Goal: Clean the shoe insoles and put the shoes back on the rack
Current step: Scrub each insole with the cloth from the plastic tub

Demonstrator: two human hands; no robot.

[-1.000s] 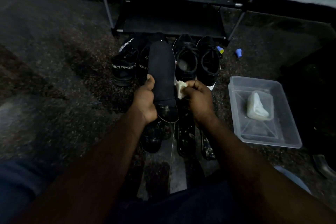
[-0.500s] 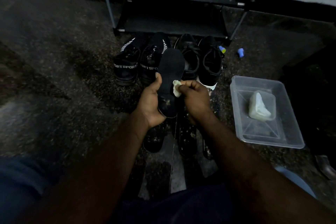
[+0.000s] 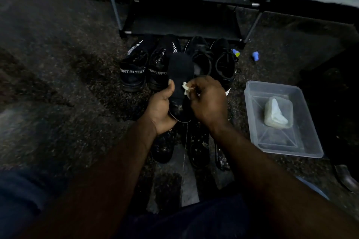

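Four black shoes stand on the dark floor in front of the shoe rack [image 3: 180, 25], heels toward the person: a pair lettered SPORT [image 3: 133, 72] on the left and a plain laced pair [image 3: 223, 64] on the right. Held above them is a black insole [image 3: 179, 72]. Its long axis runs almost straight away from the person, with the toe end pointing at the rack and the soiled heel end nearest. The left hand [image 3: 161, 106] grasps the heel end, thumb along the insole's left edge. The right hand [image 3: 208, 101] pinches a small white cloth [image 3: 186, 88] against the insole's right edge. More insoles [image 3: 200, 147] lie on the floor below the hands. A clear plastic tub [image 3: 252, 99] to the right holds a pale lump [image 3: 277, 112].
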